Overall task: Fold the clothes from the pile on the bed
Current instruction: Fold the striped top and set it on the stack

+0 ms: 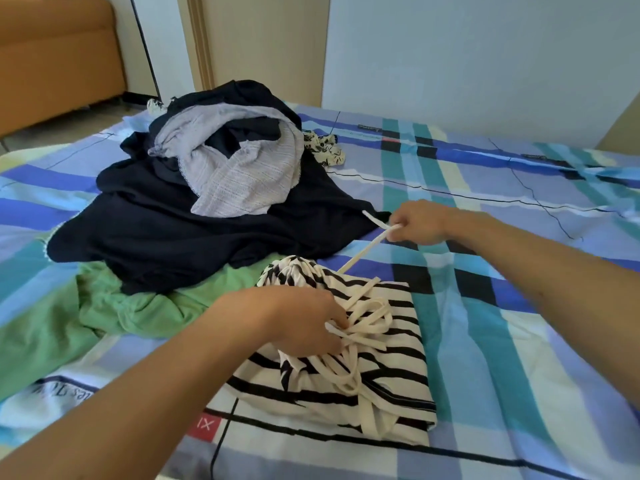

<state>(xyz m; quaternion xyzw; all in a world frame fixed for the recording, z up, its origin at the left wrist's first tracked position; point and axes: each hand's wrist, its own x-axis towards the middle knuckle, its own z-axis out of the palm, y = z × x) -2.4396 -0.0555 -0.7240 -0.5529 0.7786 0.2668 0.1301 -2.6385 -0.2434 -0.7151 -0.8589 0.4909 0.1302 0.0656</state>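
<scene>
Pinching strap [360, 252] (right hand [415, 221]), left hand [304, 320] seemingly gripping striped garment [391, 370], bed [485, 341] beneath

Both bare forearms reach in, the left from the lower left corner, the right from the right edge. The left grip [304, 320], palm down, curls its fingers into loops of a cream strap [360, 254]. The right grip [419, 221], extended farther out, pinches a taut length of that strap between its fingertips.
</scene>
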